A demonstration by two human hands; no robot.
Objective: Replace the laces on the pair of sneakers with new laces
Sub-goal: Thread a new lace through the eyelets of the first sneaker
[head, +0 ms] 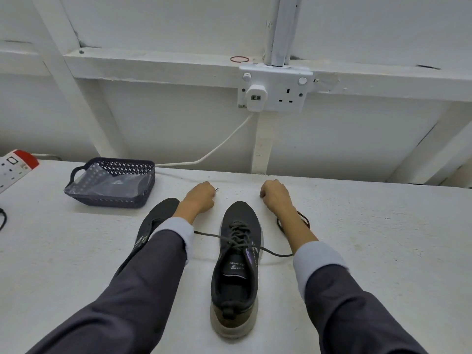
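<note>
Left hand [200, 196] and right hand [275, 196] seemingly grip the lace [205, 234] ends.

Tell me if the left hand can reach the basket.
Probably yes: the basket sits just left of the left hand, only bare table between. The hand seems to grip a lace end, though, and may need to drop it.

— What sort of place is this?
— A workroom or utility space, I'd say, not a living room. A plain white-painted bench [357, 226] stands against a bare white wall with exposed beams [153, 65].
— What else shows it?
— A double socket [288, 94] sits on the surface of the wall under a pipe [281, 29], with a plug [256, 97] in it and a cable [224, 144] running down to the bench. A power strip [12, 167] lies at the left edge, with a plastic basket [109, 200] near it.
</note>
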